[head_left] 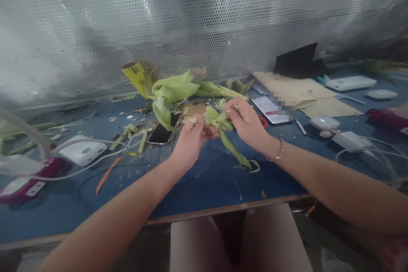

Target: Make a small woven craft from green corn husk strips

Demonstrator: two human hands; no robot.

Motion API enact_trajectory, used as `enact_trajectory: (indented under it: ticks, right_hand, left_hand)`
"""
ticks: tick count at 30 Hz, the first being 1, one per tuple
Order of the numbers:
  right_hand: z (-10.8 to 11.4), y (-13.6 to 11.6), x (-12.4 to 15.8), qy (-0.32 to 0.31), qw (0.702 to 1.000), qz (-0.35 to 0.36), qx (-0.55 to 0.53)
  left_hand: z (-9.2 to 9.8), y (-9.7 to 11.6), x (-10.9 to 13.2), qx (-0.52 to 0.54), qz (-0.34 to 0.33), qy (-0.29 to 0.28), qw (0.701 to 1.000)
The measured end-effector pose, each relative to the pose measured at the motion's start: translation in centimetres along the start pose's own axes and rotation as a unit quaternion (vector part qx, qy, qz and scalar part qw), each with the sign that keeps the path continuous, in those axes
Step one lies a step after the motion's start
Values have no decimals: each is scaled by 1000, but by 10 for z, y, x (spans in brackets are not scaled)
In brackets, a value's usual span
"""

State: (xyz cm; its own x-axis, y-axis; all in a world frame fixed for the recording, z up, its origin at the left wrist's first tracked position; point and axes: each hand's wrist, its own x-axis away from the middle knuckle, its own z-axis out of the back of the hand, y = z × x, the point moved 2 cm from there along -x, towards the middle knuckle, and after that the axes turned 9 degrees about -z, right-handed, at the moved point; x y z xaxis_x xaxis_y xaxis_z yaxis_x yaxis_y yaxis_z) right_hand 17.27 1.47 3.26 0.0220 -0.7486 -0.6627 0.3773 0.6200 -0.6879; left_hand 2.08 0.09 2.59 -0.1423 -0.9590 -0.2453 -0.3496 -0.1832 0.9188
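A small bundle of pale green leaf strips [216,118], much like corn husk, is between my two hands above the table. My left hand [192,139] pinches its left side between thumb and fingers. With thumb and fingertips closed, my right hand [247,124] grips its upper right part. One long green strip [236,151] hangs from the bundle towards the table and ends near a thin curl. Just behind my hands lies a larger bunch of green husk leaves [175,87]. A red ring-shaped handle [263,121] shows partly behind my right hand.
A dark-screened phone [161,132] lies left, a lit phone [272,109] right. Brown paper sheets [296,87], a yellow roll [135,78], white chargers [83,149] with cables, a purple power strip [35,182] and an orange strip [107,176] surround the blue table [204,187]. Perforated metal stands behind.
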Motion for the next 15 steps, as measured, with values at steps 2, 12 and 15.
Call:
enact_trajectory:
  ticks: [2,12,15]
  right_hand:
    - [-3,-1,3,29,998,47,23]
    - [-6,-14,14,2,980,177,88]
    - [-9,-14,18,-26,977,201,73]
  left_hand:
    - [-4,-2,1,40,38,4,998]
    - [-14,-8,8,55,15,103,993]
    - [-10,-11,6,35,-25,118,992]
